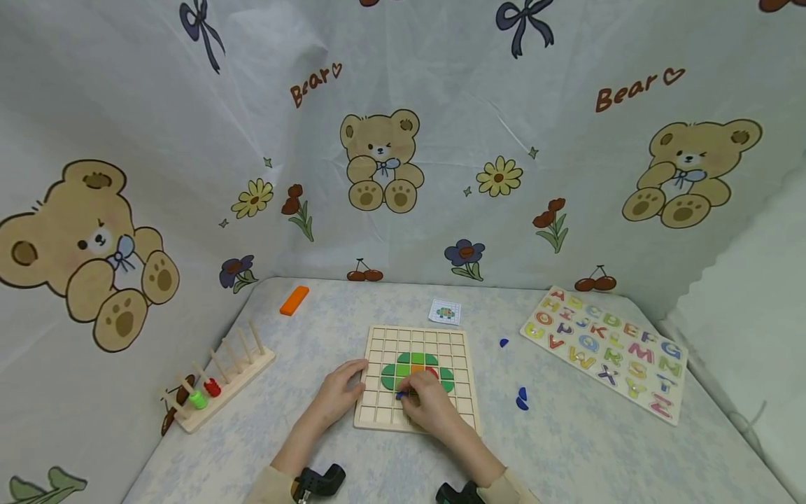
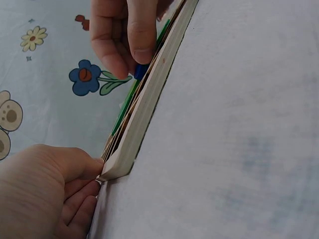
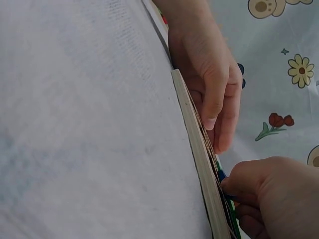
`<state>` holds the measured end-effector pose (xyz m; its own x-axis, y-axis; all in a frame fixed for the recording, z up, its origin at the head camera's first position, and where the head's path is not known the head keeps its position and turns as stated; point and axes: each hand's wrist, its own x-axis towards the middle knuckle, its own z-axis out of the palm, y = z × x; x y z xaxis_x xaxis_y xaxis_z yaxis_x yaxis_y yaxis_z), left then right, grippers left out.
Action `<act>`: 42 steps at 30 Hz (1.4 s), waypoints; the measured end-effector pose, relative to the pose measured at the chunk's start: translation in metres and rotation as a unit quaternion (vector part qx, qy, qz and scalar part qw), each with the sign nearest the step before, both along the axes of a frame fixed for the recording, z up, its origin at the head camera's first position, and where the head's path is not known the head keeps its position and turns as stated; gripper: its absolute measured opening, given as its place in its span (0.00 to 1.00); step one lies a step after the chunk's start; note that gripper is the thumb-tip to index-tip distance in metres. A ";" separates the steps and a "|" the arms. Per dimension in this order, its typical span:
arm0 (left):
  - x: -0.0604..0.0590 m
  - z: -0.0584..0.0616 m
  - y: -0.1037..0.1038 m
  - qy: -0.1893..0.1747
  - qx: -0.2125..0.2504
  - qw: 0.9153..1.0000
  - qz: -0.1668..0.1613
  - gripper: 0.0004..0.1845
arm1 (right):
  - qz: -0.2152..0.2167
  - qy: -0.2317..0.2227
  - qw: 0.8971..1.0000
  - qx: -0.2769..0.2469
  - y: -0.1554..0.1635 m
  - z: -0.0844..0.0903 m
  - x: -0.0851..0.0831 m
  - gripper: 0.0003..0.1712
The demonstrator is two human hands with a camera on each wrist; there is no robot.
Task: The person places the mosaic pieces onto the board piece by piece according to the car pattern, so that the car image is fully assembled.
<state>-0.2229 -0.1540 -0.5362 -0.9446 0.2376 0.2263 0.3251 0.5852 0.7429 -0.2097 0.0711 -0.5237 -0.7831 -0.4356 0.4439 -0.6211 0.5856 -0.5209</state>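
A square wooden grid board lies on the table, with green pieces, an orange piece and a red piece forming a rounded shape in its middle. My left hand holds the board's left edge, thumb at the rim. Over the lower middle of the grid, my right hand pinches a small blue piece between thumb and fingers. The left wrist view shows that blue piece right at the board's surface. Part of the red piece is hidden behind the right hand.
Blue half-round pieces lie right of the board. Behind it is a small pattern card. An alphabet board lies at the right. At the left stand a peg rack with green and red rings and an orange block.
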 end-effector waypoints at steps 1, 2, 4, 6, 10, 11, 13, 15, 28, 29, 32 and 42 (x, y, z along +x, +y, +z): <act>0.000 0.000 0.000 -0.001 -0.001 1.000 0.001 0.23 | 0.001 0.004 1.000 0.002 0.000 0.000 0.000 0.08; 0.000 0.000 0.000 -0.001 -0.002 1.000 0.002 0.23 | 0.002 0.006 1.000 0.004 0.000 0.000 -0.001 0.08; 0.000 0.000 0.000 -0.002 -0.002 1.000 0.003 0.23 | 0.004 0.012 1.000 0.007 0.000 0.000 -0.001 0.08; 0.000 0.000 0.000 -0.001 -0.002 1.000 0.002 0.23 | 0.006 0.018 1.000 0.006 0.000 0.000 -0.001 0.08; 0.000 0.000 0.000 0.001 -0.003 1.000 0.001 0.23 | 0.010 0.033 0.999 0.000 0.001 -0.002 -0.002 0.09; 0.000 0.000 0.000 0.002 -0.003 1.000 0.001 0.23 | 0.011 0.036 0.999 -0.003 0.001 -0.002 -0.002 0.09; 0.000 0.000 0.000 0.000 -0.002 1.000 0.001 0.23 | 0.013 0.039 0.999 -0.008 0.001 -0.002 -0.002 0.09; 0.000 0.000 0.000 -0.002 -0.001 1.000 0.002 0.23 | 0.017 0.038 0.999 -0.013 0.000 -0.002 -0.002 0.09; 0.003 0.003 0.001 -0.001 -0.004 1.000 0.000 0.23 | 0.006 -0.029 0.999 -0.038 0.000 0.004 0.001 0.07; 0.003 0.003 0.001 0.002 -0.006 1.000 -0.002 0.23 | 0.000 -0.052 0.998 -0.048 0.001 0.007 0.001 0.07; 0.003 0.002 0.000 -0.001 -0.009 1.000 -0.007 0.23 | -0.020 -0.114 0.990 -0.079 0.004 0.015 0.001 0.08; 0.002 0.001 -0.001 0.002 -0.001 1.000 -0.006 0.23 | -0.123 -0.126 0.969 -0.173 0.045 0.035 -0.028 0.10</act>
